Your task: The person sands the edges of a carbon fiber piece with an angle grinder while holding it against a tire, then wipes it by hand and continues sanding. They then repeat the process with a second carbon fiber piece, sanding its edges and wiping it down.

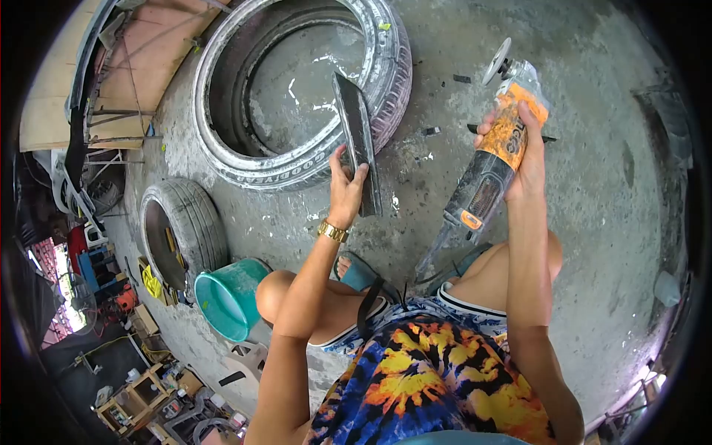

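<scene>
My right hand (528, 152) is wrapped round an orange and black angle grinder (498, 144), held up at the right with its disc (496, 61) pointing away from me. The power cord hangs from its rear end toward my foot. With my left hand (347, 194) I grip a long dark strip with an angled profile (359, 137) between thumb and fingers. The strip's far end overlaps the edge of a large dusty tire (289, 165) lying flat on the floor. A gold watch (332, 231) is on my left wrist.
A smaller tire (199, 230) stands at the left beside a teal bucket (226, 304). Dark offcuts (433, 131) and white scraps are scattered over the concrete floor (593, 215). Farther left are a fan (74, 304), a wooden frame (133, 400) and assorted tools.
</scene>
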`<state>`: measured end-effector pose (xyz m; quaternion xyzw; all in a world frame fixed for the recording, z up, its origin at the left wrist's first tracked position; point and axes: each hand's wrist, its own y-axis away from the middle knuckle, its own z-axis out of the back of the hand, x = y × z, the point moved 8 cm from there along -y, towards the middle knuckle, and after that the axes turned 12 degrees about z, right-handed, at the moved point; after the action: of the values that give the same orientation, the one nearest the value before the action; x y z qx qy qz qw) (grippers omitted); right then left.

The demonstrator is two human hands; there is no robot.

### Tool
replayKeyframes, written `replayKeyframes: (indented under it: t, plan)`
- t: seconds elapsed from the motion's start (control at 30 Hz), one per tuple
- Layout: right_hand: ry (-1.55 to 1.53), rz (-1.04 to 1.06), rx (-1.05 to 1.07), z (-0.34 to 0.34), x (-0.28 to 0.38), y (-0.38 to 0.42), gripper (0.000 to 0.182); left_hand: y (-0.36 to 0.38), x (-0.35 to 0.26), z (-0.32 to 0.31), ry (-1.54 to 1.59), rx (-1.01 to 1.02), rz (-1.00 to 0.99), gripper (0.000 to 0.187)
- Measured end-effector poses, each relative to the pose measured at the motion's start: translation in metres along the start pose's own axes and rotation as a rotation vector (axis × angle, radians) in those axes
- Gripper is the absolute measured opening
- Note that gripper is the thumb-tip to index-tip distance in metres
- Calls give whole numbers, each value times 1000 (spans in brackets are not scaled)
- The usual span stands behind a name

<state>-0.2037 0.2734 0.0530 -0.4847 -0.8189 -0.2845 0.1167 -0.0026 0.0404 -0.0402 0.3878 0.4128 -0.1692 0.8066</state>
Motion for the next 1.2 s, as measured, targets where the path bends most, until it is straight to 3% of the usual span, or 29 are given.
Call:
replayKeyframes:
  t: [0.17, 0.23, 0.27, 0.3, 0.4, 0.57, 0.7, 0.77, 0.87, 1.03, 1.13, 1.17, 1.2]
  plan:
    - [12, 1, -31, 5, 0, -2, 40, 0, -12, 12, -209, -28, -76, 54]
    - [-6, 0, -25, 4, -1, -1, 42, -3, -25, 18, -315, -144, -304, 57]
    - [0, -2, -22, 3, -1, -1, 42, 8, -53, 22, -442, -291, -572, 58]
    - [6, -5, -19, 2, -1, -1, 42, 3, -38, 30, -290, -211, -272, 54]
    - [7, -14, 14, 1, -2, -2, 41, 5, -62, 42, -388, -270, -271, 50]
    - [34, -11, 5, 4, 0, 2, 40, 9, -74, 34, -774, -403, -497, 43]
    - [24, -15, 12, 3, 3, 3, 41, -12, -56, 41, -706, -242, -348, 45]
    - [16, -9, -9, 5, 6, 4, 41, -16, -55, 47, -712, -218, -366, 50]
    - [-4, -15, -21, 5, 7, 7, 42, -24, -42, 53, -628, 26, -315, 55]
    - [6, -27, -16, 7, 10, 11, 42, -35, -29, 67, -462, 56, -260, 48]
    - [-8, -31, -24, 8, 10, 12, 41, -46, -20, 75, -376, 138, -70, 41]
    - [-7, -21, -12, 8, 11, 13, 41, -48, -25, 79, -371, 135, -84, 41]
    - [-17, -29, -8, 8, 10, 14, 41, -48, -35, 90, -464, -3, -164, 45]
